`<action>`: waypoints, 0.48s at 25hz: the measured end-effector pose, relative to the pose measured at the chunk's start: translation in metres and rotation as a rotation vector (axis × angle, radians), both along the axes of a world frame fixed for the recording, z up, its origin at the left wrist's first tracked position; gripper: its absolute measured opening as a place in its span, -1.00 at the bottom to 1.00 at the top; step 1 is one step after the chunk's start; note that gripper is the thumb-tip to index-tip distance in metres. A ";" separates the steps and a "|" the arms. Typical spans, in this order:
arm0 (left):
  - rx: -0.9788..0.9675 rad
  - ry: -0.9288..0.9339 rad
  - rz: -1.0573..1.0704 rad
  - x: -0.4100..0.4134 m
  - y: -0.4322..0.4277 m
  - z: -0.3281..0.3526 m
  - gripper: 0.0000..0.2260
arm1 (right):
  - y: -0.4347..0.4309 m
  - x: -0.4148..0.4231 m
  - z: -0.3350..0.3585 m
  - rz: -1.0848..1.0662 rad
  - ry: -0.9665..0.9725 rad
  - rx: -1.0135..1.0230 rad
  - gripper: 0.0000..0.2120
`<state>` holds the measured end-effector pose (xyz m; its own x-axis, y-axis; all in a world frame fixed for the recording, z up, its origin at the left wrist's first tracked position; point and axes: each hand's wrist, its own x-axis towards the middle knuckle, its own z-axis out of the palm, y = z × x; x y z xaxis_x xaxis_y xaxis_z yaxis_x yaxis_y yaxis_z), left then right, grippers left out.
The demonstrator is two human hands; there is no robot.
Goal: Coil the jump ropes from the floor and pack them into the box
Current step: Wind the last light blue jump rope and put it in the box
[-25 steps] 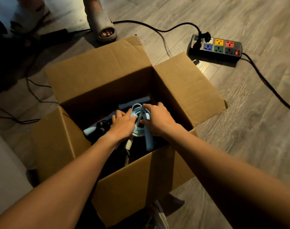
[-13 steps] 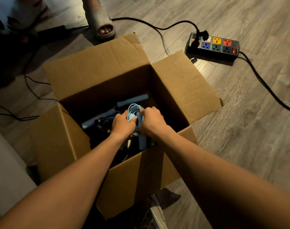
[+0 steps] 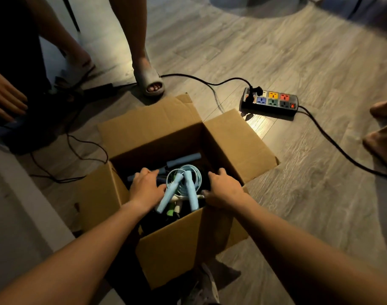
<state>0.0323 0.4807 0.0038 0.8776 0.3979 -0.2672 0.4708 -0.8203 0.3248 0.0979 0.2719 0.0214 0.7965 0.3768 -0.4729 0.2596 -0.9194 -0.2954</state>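
From here I see the box (image 3: 177, 249) standing on the floor (image 3: 298, 194). Inside, the coiled jump rope (image 3: 188, 179) lies on top, both handles pointing toward 6 o'clock, with the left hand (image 3: 147, 188) at its 9 o'clock and the right hand (image 3: 225, 190) at 3. Another rope's handle (image 3: 183, 160) lies behind, at 12. Beyond the box, the power strip (image 3: 269, 102) sits at 2 o'clock and a sandalled foot (image 3: 151, 82) at 11.

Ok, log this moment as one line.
stage: packing | light blue coiled jump rope: inside brown cardboard box | left hand: fingers spread, left of rope | right hand: holds nothing, right of rope
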 end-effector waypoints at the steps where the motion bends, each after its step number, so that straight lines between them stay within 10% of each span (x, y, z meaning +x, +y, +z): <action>1: 0.074 0.005 -0.035 -0.008 0.006 0.010 -0.51 | -0.011 0.000 0.005 -0.025 -0.005 -0.004 -0.52; 12: -0.046 0.031 -0.144 -0.023 -0.042 0.042 -0.41 | -0.123 -0.037 0.020 -0.336 0.105 0.076 -0.33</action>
